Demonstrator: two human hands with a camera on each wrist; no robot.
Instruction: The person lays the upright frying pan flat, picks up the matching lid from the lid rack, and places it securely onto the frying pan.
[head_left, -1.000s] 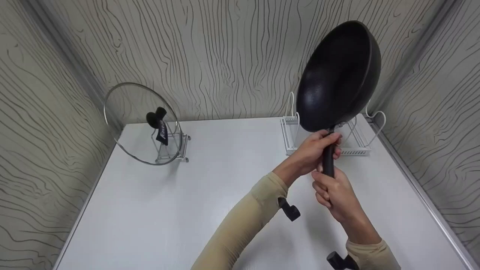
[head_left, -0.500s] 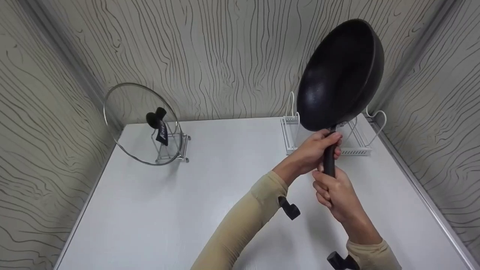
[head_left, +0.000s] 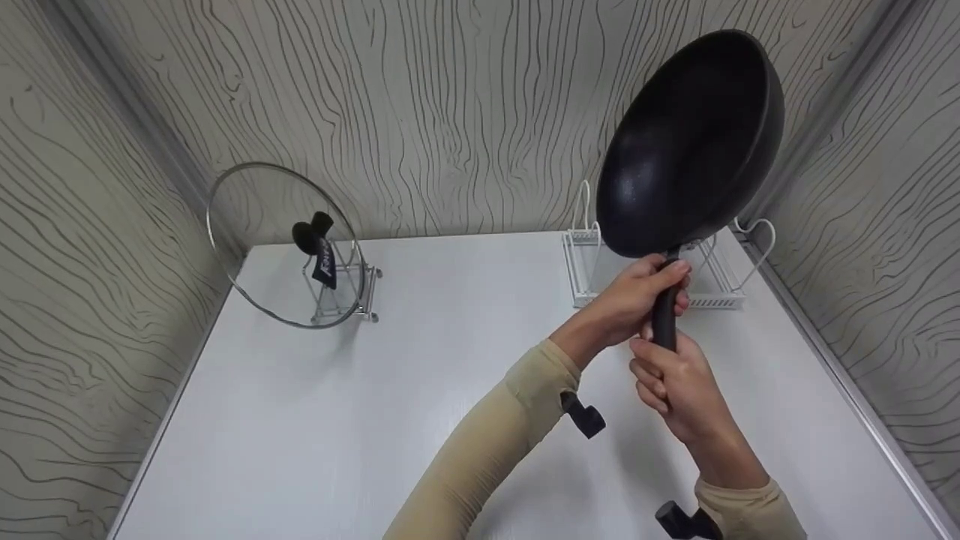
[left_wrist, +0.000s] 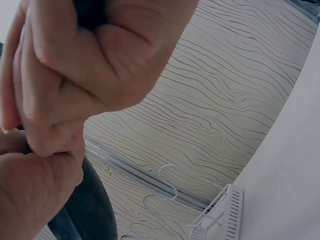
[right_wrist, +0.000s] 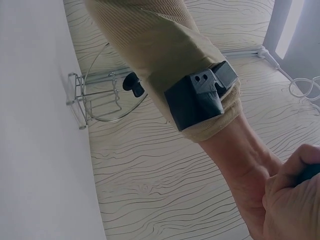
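A deep black wok point(head_left: 690, 142) is held up at the right of the head view, tilted with its dark hollow facing me and its handle point(head_left: 664, 319) pointing down. My left hand point(head_left: 637, 300) grips the handle just below the wok's body. Lower down, my right hand point(head_left: 682, 382) holds the handle's end, hiding its tip. Both hands also show close up in the left wrist view, beside part of the black wok point(left_wrist: 95, 210). Behind the wok stands a white wire rack point(head_left: 712, 300), partly hidden by it.
On the left of the white table point(head_left: 420, 360), a glass lid point(head_left: 311, 326) with a black knob point(head_left: 306, 238) stands upright in a small metal wire stand point(head_left: 367, 300). Wood-grain patterned walls point(head_left: 450, 112) enclose the table at the back and sides.
The wok has shifted slightly up and to the right, and both hands have moved with it. The lid and the rack stay where they were.
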